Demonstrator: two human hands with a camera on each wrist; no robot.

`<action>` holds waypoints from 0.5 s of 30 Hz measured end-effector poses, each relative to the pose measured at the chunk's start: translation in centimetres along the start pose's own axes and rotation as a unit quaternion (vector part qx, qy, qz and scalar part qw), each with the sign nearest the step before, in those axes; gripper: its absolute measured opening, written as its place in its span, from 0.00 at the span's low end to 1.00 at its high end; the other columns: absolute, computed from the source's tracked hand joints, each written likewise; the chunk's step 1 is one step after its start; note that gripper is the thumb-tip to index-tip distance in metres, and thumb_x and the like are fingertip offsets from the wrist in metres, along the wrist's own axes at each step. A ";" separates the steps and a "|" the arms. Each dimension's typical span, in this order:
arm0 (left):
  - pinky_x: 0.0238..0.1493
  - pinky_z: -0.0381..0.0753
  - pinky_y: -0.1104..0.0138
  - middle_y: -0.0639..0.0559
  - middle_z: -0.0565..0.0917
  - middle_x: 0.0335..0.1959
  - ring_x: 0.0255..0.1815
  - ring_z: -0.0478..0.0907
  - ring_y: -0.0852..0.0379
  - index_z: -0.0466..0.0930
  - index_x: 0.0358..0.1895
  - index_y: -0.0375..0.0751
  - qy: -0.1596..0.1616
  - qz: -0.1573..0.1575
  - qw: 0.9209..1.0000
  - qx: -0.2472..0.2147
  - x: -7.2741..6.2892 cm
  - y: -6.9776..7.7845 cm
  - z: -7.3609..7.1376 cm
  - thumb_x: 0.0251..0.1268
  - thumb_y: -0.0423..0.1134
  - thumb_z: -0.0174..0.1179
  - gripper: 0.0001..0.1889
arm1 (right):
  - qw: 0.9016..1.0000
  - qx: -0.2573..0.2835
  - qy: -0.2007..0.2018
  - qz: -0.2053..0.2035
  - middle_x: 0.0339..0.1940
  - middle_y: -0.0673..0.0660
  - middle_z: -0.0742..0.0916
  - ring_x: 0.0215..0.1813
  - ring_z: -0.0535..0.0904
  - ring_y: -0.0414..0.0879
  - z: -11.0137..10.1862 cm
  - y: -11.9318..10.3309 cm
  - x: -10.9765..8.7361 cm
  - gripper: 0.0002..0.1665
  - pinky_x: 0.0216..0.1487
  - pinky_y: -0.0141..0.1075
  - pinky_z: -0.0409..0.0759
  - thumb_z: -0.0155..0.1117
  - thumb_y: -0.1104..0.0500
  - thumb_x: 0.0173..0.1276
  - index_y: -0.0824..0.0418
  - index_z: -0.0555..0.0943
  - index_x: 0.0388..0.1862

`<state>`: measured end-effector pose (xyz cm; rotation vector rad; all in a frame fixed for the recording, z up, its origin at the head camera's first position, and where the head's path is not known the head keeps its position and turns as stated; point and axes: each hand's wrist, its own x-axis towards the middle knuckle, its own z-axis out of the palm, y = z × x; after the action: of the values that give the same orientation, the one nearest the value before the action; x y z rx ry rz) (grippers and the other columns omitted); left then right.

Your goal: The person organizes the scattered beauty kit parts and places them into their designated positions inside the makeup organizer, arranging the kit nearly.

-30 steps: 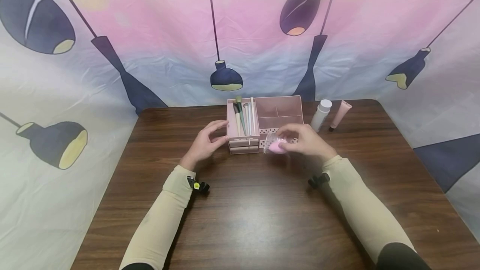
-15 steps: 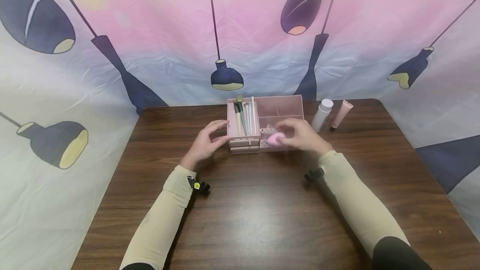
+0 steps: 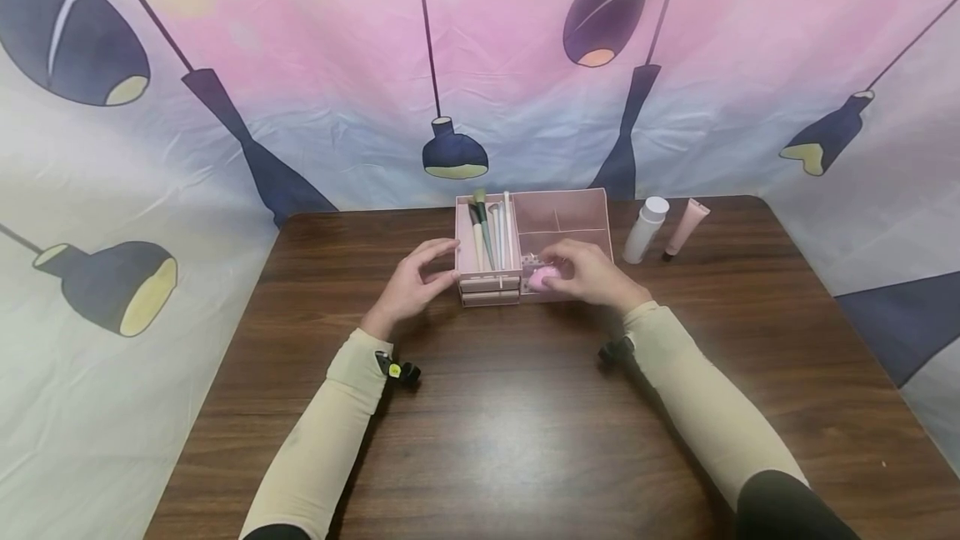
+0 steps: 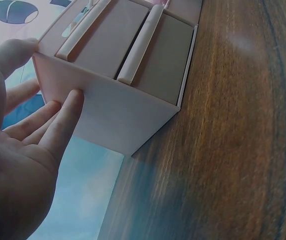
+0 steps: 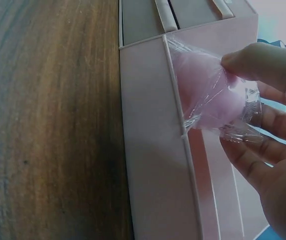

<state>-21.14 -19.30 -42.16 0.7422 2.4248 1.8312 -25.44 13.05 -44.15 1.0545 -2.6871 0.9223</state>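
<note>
A pink makeup sponge (image 3: 542, 278) in a clear plastic wrapper is pinched between the thumb and fingers of my right hand (image 3: 596, 275). The right wrist view shows the wrapped sponge (image 5: 210, 92) at the top edge of a front compartment, partly inside it. That compartment belongs to a pink desktop organizer (image 3: 573, 208). My left hand (image 3: 407, 286) rests against the organizer's left side. Up close in the left wrist view, its fingertips touch the side wall (image 4: 108, 110), thumb near the top corner. Several makeup brushes (image 3: 485, 233) stand in the organizer's left compartment, above two small drawers (image 3: 489, 290).
Right of the organizer stand a white bottle (image 3: 645, 232) with a white cap and a pink tube (image 3: 686, 230) with a dark cap. All stand near the back edge of the brown wooden table (image 3: 495, 432). A printed cloth (image 3: 337, 65) hangs behind.
My right hand has carried the wrapped sponge leftward and a little back, from in front of the organizer to its front compartment. My left hand stays in place.
</note>
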 end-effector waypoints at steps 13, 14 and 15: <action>0.64 0.77 0.44 0.33 0.68 0.66 0.67 0.67 0.38 0.68 0.65 0.24 -0.003 0.002 1.000 0.000 0.0 0.0 0.0 0.65 0.27 0.61 0.26 | 1.000 -0.014 -0.019 -0.011 0.43 0.53 0.87 0.49 0.82 0.49 1.1 0.2 0.6 0.15 0.55 0.45 0.83 0.72 0.55 0.60 0.57 0.85 0.45; 0.64 0.77 0.45 0.33 0.68 0.66 0.67 0.67 0.38 0.68 0.65 0.24 -0.004 0.003 1.000 0.000 0.0 0.0 0.0 0.65 0.27 0.61 0.26 | 1.000 -0.013 -0.019 -0.015 0.42 0.52 0.87 0.48 0.82 0.48 1.2 0.2 0.6 0.14 0.55 0.45 0.83 0.73 0.55 0.60 0.56 0.85 0.44; 0.64 0.77 0.46 0.33 0.68 0.66 0.67 0.67 0.38 0.68 0.65 0.24 -0.004 0.003 1.000 0.001 0.0 -0.1 0.0 0.65 0.27 0.61 0.26 | 1.000 -0.012 -0.020 -0.019 0.42 0.52 0.87 0.48 0.82 0.48 1.3 0.3 0.7 0.13 0.54 0.45 0.83 0.73 0.55 0.60 0.56 0.85 0.43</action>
<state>-21.17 -19.37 -42.22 0.7567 2.4236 1.8247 -25.96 12.06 -45.12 1.1261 -2.6932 0.8685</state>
